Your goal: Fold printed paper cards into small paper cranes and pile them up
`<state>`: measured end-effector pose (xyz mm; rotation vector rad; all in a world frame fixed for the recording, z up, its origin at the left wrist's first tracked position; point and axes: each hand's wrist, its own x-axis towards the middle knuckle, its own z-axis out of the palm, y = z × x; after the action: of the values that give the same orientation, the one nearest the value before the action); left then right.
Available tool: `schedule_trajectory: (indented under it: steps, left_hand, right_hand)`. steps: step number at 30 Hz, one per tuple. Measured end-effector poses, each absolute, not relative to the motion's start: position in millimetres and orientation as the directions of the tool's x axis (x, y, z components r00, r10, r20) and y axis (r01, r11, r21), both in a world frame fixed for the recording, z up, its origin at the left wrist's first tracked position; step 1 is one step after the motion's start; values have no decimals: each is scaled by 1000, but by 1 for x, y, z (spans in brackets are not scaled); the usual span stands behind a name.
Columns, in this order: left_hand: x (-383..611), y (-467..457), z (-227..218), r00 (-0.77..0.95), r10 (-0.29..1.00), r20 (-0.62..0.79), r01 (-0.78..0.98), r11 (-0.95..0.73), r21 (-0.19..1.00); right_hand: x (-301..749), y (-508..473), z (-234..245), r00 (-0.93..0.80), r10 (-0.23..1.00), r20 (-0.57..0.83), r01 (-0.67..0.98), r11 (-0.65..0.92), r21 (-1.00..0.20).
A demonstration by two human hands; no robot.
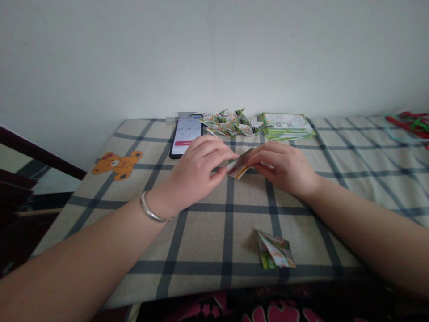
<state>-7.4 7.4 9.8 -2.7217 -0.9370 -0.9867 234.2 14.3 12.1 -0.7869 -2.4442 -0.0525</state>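
Observation:
Both my hands meet over the middle of the checked tablecloth (pixel 201 232). My left hand (pixel 197 167) and my right hand (pixel 279 164) pinch a small folded piece of printed paper (pixel 238 167) between their fingertips, just above the cloth. A silver bangle (pixel 150 209) sits on my left wrist. Another folded green and white paper piece (pixel 275 250) lies flat near the table's front edge, apart from both hands.
At the back by the white wall lie a phone (pixel 185 134) showing a timer, a heap of several small folded paper pieces (pixel 231 123) and a stack of green printed sheets (pixel 286 126). Red and green objects (pixel 412 123) lie at the far right. A bear print (pixel 117 164) marks the cloth.

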Motion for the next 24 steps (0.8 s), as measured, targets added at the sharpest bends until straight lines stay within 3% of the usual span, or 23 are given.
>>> schedule_trajectory:
  steps: [5, 9, 15, 20, 24]
  left_hand:
    - [-9, 7, 7, 660, 484, 575, 561, -826, 52]
    - [-10, 7, 7, 680, 506, 530, 584, -811, 26]
    - [-12, 10, 5, 723, 507, 470, 590, -807, -36]
    - [-13, 13, 3, 710, 512, 484, 586, -810, -4]
    - [-13, 15, -1, 662, 563, 494, 607, -790, 87]
  right_hand:
    - [238, 24, 10, -693, 500, 519, 435, 865, -251]
    - [241, 30, 8, -739, 443, 507, 370, 897, -244]
    - [241, 29, 7, -816, 449, 365, 396, 893, -213]
    - [239, 27, 8, -844, 389, 368, 347, 921, -176]
    - [236, 24, 10, -878, 337, 341, 300, 941, -156]
